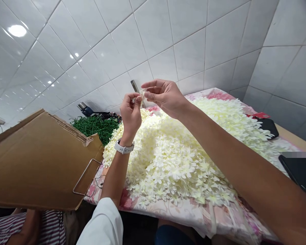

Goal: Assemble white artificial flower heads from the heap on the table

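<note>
Both of my hands are raised above a big pile of creamy white artificial flowers (178, 160). A pinch of thumb and curled fingers closes my left hand (131, 117) on a small white artificial flower (142, 92), partly hidden by the fingertips. From the right, my right hand (168, 98) meets it, with thumb and fingers closed about the same small flower. How many pieces the fingertips hold I cannot make out. A pale watch (124, 147) is on my left wrist. Smaller cream blossoms (114, 143) lie by the pile's left edge.
A cardboard box (40, 160) stands at the left, near a bent metal wire handle (79, 183). Green plastic stems (95, 127) lie behind it. Black phones (269, 127) rest at the right on the floral tablecloth (168, 211). A striped-clothed person (51, 226) sits lower left.
</note>
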